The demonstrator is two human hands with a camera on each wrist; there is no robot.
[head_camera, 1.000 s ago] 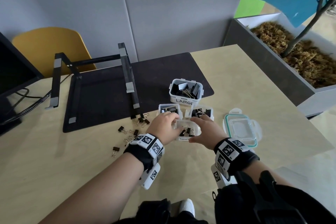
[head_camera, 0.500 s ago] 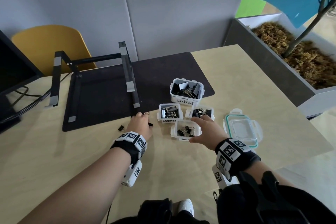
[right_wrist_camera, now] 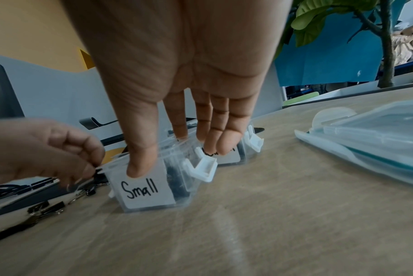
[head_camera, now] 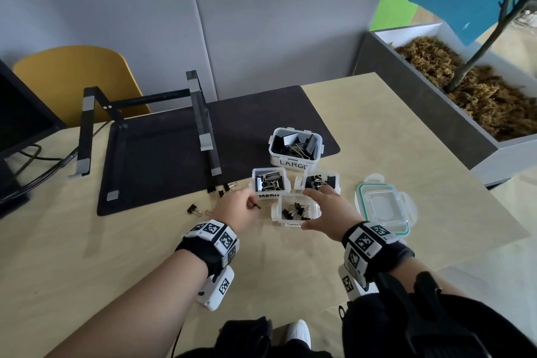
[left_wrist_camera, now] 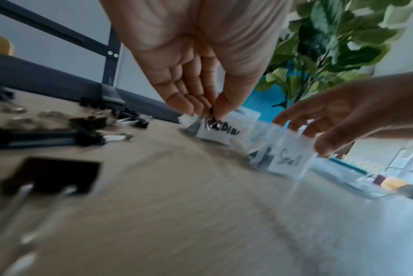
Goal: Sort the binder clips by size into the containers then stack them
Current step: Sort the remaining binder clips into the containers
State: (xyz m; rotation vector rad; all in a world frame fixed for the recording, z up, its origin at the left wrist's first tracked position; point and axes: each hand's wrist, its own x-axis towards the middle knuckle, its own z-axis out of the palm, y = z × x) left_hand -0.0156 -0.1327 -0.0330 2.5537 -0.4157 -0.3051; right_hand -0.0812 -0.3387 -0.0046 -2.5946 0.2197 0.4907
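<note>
At a pale wooden worktop (head_camera: 377,136), the person's left hand (head_camera: 235,211) pinches a small black binder clip (head_camera: 257,206) between thumb and fingertips, its grip clenched on the clip just left of the container labelled "Small" (head_camera: 295,210). The right hand (head_camera: 328,209) steadies that container, thumb pressed on its near wall and fingers reaching over its far rim, so its grip grasps the box. Clips already lie inside it. Behind stand the "Medium" container (head_camera: 270,183), a fourth small container (head_camera: 319,181) and the taller "Large" container (head_camera: 295,148), all holding clips. More loose clips (head_camera: 194,209) lie on the worktop to the left, near a dark mat (head_camera: 162,160). A clear lid with a teal seal (head_camera: 383,206) rests to the right.
</note>
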